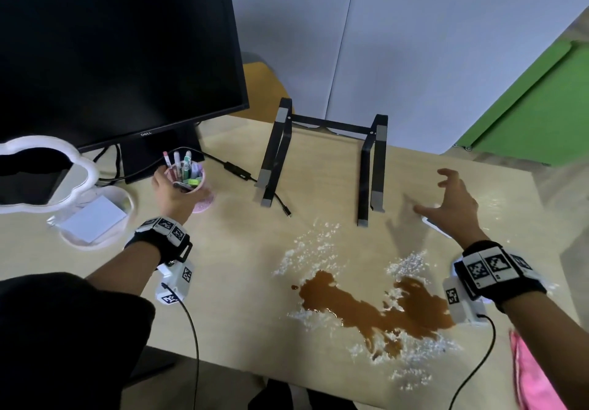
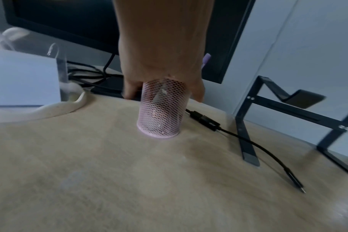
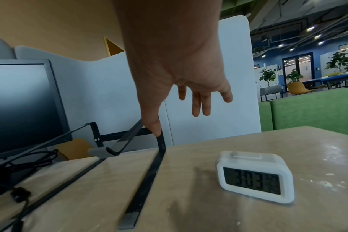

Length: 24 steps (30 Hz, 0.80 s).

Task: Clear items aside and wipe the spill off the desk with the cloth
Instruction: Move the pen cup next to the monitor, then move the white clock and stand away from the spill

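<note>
Now, my left grip (image 1: 173,194): wrapped round the pink mesh pen cup (image 2: 161,109), upright on the counter (image 1: 242,269).
My right grip (image 1: 452,204): released, fingers spread above the white boxy clock (image 3: 254,175).
Spill (image 1: 376,309): glossy brown puddle, white grainy flecks around.
Cloth (image 1: 532,374): pink, crumpled, right counter edge.

Both bare forearms wear black wrist bands (image 1: 497,269) carrying square black-and-white markers, each with a white camera box (image 1: 173,283) trailing a thin black cable (image 1: 191,339)

Head looks down; wrists near desk (image 1: 242,250).
</note>
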Each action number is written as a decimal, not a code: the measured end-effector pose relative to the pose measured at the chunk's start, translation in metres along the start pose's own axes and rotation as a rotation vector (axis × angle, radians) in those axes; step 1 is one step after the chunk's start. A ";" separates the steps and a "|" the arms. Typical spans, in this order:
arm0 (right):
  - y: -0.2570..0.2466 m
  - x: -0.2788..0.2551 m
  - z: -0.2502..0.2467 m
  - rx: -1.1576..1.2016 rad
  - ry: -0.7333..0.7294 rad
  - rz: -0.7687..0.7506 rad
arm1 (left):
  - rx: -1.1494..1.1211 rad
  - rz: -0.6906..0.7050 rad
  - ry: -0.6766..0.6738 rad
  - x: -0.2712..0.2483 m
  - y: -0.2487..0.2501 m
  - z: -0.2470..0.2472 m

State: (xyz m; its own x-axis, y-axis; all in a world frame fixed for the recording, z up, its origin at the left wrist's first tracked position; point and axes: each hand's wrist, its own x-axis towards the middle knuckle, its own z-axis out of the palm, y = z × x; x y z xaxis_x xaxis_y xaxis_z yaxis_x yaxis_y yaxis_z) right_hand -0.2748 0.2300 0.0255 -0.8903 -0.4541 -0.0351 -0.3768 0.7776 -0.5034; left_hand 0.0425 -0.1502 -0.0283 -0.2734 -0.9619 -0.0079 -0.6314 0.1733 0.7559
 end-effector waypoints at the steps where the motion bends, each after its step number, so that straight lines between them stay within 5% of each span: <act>1: 0.000 0.000 -0.001 -0.005 -0.001 -0.003 | 0.005 0.040 0.013 -0.001 0.004 -0.001; 7: 0.008 0.001 0.000 -0.040 -0.017 0.016 | 0.099 0.389 0.036 -0.006 0.068 0.001; 14: 0.049 0.000 -0.001 -0.105 -0.060 0.095 | 0.008 0.754 -0.244 -0.059 0.170 0.088; 24: 0.108 0.003 0.013 -0.245 -0.153 0.149 | -0.048 0.943 -0.614 -0.171 0.233 0.202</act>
State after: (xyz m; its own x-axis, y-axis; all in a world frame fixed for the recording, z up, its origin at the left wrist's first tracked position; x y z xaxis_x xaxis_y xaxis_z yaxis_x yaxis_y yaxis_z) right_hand -0.3147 0.3074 -0.0407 -0.8986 -0.3731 -0.2310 -0.3120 0.9134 -0.2613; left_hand -0.2046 0.0976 0.0163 -0.9458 -0.1817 0.2691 0.0413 0.7547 0.6548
